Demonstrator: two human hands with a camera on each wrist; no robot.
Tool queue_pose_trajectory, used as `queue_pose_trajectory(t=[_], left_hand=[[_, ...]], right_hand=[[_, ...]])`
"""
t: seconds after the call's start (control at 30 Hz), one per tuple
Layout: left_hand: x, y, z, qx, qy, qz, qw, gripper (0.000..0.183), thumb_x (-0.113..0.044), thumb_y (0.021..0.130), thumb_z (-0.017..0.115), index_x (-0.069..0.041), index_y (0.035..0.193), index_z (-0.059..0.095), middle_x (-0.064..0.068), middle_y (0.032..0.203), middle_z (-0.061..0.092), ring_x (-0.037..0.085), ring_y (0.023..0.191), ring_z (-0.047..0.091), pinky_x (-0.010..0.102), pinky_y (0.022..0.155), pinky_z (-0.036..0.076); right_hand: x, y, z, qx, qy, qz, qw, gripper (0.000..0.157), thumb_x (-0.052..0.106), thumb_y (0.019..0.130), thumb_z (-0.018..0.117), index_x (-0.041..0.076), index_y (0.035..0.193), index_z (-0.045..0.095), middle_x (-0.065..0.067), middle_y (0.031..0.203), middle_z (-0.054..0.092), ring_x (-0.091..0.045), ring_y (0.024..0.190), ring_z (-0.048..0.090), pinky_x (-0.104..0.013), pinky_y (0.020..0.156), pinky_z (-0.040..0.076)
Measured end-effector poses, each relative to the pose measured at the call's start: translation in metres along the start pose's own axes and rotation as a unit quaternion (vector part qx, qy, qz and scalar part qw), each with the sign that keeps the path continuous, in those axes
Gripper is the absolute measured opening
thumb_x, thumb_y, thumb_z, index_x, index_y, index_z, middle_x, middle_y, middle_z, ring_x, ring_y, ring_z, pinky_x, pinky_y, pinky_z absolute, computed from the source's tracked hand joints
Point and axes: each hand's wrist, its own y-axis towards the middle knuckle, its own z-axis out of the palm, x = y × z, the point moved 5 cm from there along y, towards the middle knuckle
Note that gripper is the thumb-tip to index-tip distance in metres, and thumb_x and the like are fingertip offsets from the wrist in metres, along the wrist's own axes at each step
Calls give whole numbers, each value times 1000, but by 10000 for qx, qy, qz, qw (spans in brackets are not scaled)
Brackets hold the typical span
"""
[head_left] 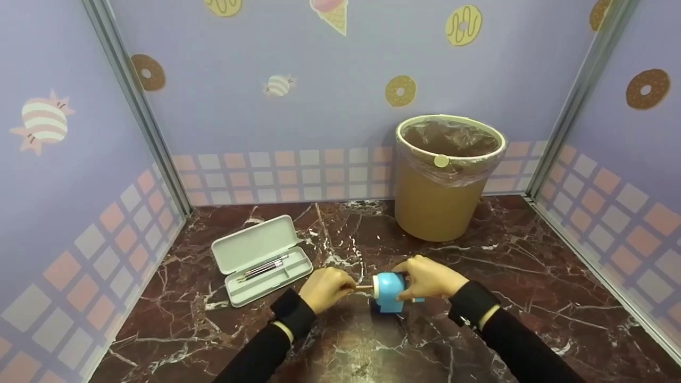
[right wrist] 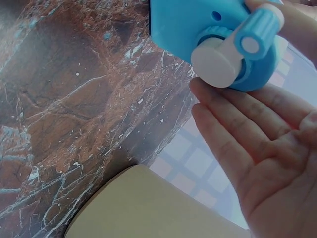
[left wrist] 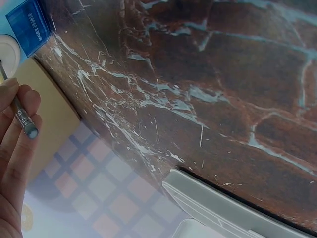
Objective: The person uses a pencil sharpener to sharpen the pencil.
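Note:
A blue crank pencil sharpener (head_left: 391, 291) stands on the marbled tabletop, its white-rimmed face turned left. My left hand (head_left: 325, 287) pinches a pencil (left wrist: 22, 115) near its eraser end. The pencil's other end is in the sharpener's hole, so its tip is hidden. From the right side my right hand (head_left: 430, 277) holds the sharpener body, thumb on the near side and fingers on the far side. In the right wrist view the crank handle (right wrist: 257, 34) shows between the thumb and the stretched fingers. A dark blue shavings drawer (left wrist: 32, 26) appears in the left wrist view.
An open pale pencil case (head_left: 254, 244) lies left of the hands, with several patterned pencils (head_left: 266, 267) inside. Behind the sharpener, to the right, stands a tan bin (head_left: 436, 207) lined with a clear bag. Patterned walls (head_left: 340, 106) enclose the tabletop at the back and sides.

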Motion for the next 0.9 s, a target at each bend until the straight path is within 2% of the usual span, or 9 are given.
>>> queue_pose_trajectory(t=[0.1,0.3,0.63,0.9], left_hand=[[0,0,0,-24,-6,5,10000,4,-14,85,79,-13,88,82,-1,85,80,16,75,75,32,71,59],[-1,0,1,-47,-34,12,10000,5,-13,85,78,-13,89,81,-1,86,81,16,76,75,31,73,59],[0,0,3,-186,-2,130,9997,6,-11,83,80,-14,88,81,-2,84,80,15,75,74,30,71,58],[-1,-2,4,-214,24,171,9996,4,-13,86,78,-14,89,80,-2,85,80,14,76,74,28,70,58]], right_hand=[[1,1,0,11,33,-56,10000,40,26,74,90,5,105,76,-4,87,78,0,64,54,-21,64,48],[1,1,0,-16,11,-79,10000,41,27,74,90,4,106,77,-3,85,77,1,62,50,-19,62,46],[1,2,1,-21,124,-55,9999,44,28,74,90,4,110,77,-4,88,78,1,61,49,-19,62,45],[2,2,1,-12,48,-32,10000,43,29,75,89,5,109,76,-3,87,77,1,61,49,-19,61,44]])
